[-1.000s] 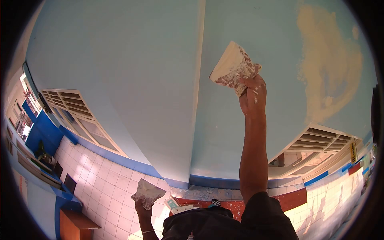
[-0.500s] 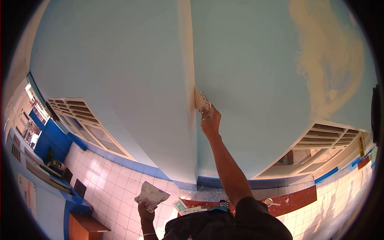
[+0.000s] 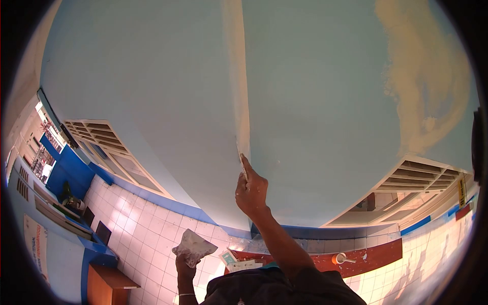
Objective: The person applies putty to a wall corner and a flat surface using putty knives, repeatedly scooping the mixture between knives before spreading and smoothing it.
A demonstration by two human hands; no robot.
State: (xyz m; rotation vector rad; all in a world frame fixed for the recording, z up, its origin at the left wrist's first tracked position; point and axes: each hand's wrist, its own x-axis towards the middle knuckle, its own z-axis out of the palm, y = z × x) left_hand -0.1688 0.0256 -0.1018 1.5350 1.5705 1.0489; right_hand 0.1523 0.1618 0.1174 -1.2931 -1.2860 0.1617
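My right hand (image 3: 251,192) is closed around a thin putty knife (image 3: 241,158), seen nearly edge-on against the wall corner. A cream strip of filler (image 3: 238,76) runs down that corner between two pale blue-green wall faces. Lower down, my left hand (image 3: 186,268) grips a wide scraper (image 3: 194,246) smeared with whitish paste, held up away from the wall. A large cream patch (image 3: 424,81) covers part of the right wall face.
Louvred windows (image 3: 419,175) flank the corner on both sides. Below lie a red-brown board (image 3: 376,256) with a white cup (image 3: 339,258) on it, and white floor tiles (image 3: 145,231). A brown wooden cabinet (image 3: 109,284) stands at the lower left.
My right hand has moved down and slightly left along the corner, and the knife has turned from a broad view to nearly edge-on. My left hand has hardly moved.
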